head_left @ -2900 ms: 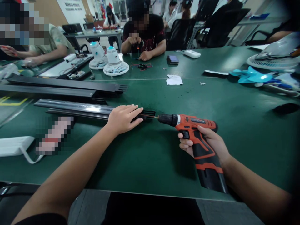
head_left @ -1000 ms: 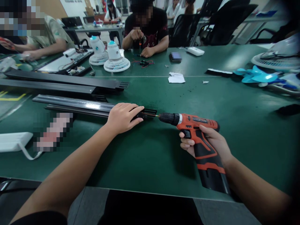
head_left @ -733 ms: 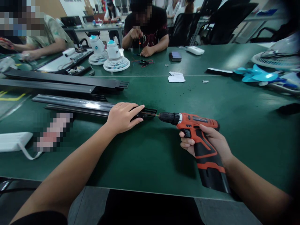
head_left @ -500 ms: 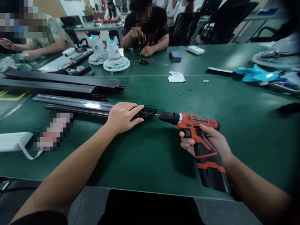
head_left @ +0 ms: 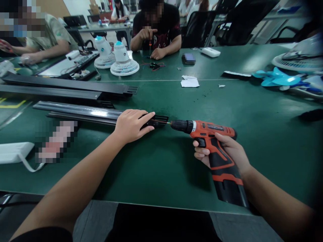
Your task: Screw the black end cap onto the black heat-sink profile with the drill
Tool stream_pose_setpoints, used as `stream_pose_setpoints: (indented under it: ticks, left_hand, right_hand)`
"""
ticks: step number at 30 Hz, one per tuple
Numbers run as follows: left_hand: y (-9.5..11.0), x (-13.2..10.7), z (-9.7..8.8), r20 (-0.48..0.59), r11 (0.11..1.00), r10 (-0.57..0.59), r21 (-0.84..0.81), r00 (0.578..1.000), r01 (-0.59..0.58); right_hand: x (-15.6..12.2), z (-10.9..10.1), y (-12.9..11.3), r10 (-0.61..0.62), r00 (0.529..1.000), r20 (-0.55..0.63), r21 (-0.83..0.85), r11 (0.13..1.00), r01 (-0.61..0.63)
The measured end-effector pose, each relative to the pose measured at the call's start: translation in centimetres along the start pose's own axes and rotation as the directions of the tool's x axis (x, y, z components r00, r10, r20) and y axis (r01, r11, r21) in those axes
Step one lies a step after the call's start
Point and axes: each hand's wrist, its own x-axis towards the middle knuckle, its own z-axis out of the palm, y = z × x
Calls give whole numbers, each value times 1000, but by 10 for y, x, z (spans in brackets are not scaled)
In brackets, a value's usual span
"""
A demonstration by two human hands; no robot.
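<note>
My left hand (head_left: 133, 125) wraps over the right end of a long, shiny black profile (head_left: 83, 110), which lies on the green table. Slotted black plastic (head_left: 161, 120) sticks out past my fingers. In my right hand (head_left: 233, 151) is an orange and black cordless drill (head_left: 212, 131), gripped by its handle, its chuck pointing left. The thin bit (head_left: 168, 123) reaches the slotted end of the profile; where exactly its tip sits is too small to tell. My right index finger is near the trigger.
More long black profiles (head_left: 63, 89) lie behind on the left. White fan units (head_left: 123, 62) stand farther back, blue fan blades (head_left: 280, 78) lie at right. A white power strip (head_left: 15, 152) and a blurred-out flat object (head_left: 57, 143) are front left. A person (head_left: 156, 30) works opposite with a screwdriver.
My hands, the drill and the profile hold nearly the same place. The view has shifted very slightly. Across the table, the person's hand on the screwdriver has changed its pose.
</note>
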Motion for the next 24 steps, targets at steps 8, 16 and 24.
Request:
stream_pose_setpoints:
  ticks: [8, 16, 24]
  left_hand:
    - [1, 1, 0, 1, 1000, 0, -14, 1000, 0]
    - [1, 1, 0, 19, 1000, -7, -16, 1000, 7]
    - [0, 1, 0, 7, 1000, 1, -4, 1000, -1]
  right_hand:
    - [1, 0, 0, 6, 1000, -12, 5, 1000, -6]
    - [1, 0, 0, 7, 1000, -10, 10, 1000, -7]
    - [0, 0, 0, -1, 1000, -12, -24, 1000, 1]
